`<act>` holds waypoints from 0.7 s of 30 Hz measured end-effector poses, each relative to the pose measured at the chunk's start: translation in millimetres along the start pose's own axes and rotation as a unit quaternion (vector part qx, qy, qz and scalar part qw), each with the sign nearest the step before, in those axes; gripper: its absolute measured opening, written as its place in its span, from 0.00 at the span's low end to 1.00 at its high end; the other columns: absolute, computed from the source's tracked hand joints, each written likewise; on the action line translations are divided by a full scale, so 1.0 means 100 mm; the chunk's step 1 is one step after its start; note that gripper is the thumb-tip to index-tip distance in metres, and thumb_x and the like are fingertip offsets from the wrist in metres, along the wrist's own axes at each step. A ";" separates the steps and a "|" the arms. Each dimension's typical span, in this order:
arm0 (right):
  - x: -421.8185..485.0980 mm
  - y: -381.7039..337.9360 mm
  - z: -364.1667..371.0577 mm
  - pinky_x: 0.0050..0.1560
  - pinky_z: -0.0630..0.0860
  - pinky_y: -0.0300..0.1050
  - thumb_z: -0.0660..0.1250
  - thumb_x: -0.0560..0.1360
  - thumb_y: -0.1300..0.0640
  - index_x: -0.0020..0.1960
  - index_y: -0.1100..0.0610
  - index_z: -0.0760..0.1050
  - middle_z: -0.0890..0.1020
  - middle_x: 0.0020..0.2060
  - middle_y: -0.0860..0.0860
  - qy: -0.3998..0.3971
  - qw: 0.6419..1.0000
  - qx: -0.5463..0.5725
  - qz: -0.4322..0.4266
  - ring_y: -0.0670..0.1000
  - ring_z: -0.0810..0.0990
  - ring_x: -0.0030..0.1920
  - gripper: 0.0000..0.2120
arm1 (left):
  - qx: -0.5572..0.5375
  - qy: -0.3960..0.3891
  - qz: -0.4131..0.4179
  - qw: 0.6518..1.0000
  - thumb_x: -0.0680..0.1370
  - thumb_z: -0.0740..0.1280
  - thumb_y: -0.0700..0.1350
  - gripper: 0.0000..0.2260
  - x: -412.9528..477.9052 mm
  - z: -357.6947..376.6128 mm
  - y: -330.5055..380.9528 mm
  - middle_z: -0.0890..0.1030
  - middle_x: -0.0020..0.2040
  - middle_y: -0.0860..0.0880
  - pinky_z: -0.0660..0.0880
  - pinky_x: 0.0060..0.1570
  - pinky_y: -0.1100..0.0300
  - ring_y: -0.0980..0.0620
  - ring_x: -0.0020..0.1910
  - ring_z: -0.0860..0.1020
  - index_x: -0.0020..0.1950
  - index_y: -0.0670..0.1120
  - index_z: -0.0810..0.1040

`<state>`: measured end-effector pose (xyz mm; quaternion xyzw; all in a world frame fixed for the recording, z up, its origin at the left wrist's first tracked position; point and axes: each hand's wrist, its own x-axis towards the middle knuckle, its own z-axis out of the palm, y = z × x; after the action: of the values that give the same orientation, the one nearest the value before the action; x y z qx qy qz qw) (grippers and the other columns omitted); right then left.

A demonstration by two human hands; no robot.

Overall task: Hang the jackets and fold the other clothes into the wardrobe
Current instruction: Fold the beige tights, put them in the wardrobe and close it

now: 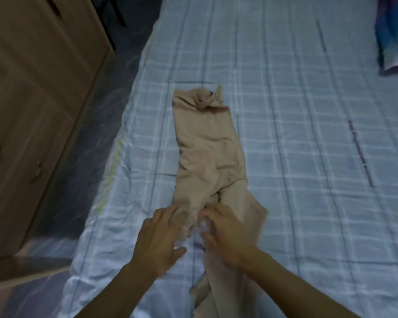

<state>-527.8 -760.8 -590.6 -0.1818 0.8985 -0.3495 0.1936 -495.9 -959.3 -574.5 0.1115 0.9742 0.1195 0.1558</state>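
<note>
A beige garment [207, 145] lies stretched lengthwise on the bed [296, 134], its far end bunched, its near end trailing toward me under my right arm. My left hand [161, 237] lies on the garment's near left part with its fingers spread and fairly straight. My right hand [225, 232] is on the cloth just to the right, fingers bent down into the folds; the blur hides whether they pinch it. The wooden wardrobe [32, 99] stands at the left with its doors closed.
The bed has a pale blue checked sheet. A blue and purple pillow [393, 37] lies at the far right corner. A strip of dark marbled floor [78, 145] runs between the wardrobe and the bed.
</note>
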 end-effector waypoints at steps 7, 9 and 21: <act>-0.09 0.12 0.71 0.76 0.59 0.54 0.77 0.68 0.51 0.78 0.61 0.59 0.64 0.76 0.57 0.067 0.996 -0.056 0.001 0.57 0.62 0.76 0.45 | -0.018 0.148 0.072 0.986 0.60 0.79 0.33 0.25 0.17 0.24 -0.30 0.83 0.53 0.41 0.77 0.39 0.48 0.39 0.45 0.82 0.56 0.43 0.84; -0.07 0.10 0.81 0.75 0.60 0.59 0.78 0.66 0.52 0.77 0.61 0.61 0.65 0.75 0.59 0.095 0.992 -0.080 0.024 0.59 0.62 0.76 0.45 | -0.060 0.147 0.066 0.985 0.61 0.76 0.30 0.23 0.19 0.25 -0.38 0.82 0.51 0.40 0.77 0.38 0.47 0.38 0.43 0.81 0.55 0.41 0.83; 0.22 -0.11 0.90 0.73 0.60 0.59 0.74 0.66 0.43 0.76 0.54 0.64 0.64 0.75 0.57 0.148 0.969 -0.183 0.072 0.59 0.59 0.76 0.42 | -0.248 0.234 -0.101 0.934 0.72 0.69 0.33 0.13 0.10 0.31 -1.03 0.81 0.49 0.46 0.73 0.46 0.60 0.47 0.46 0.79 0.55 0.43 0.80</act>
<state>-501.6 -828.3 -649.3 -0.0949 0.9766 -0.1875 0.0469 -513.2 -1048.5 -633.2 -0.0609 0.9284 0.3640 -0.0430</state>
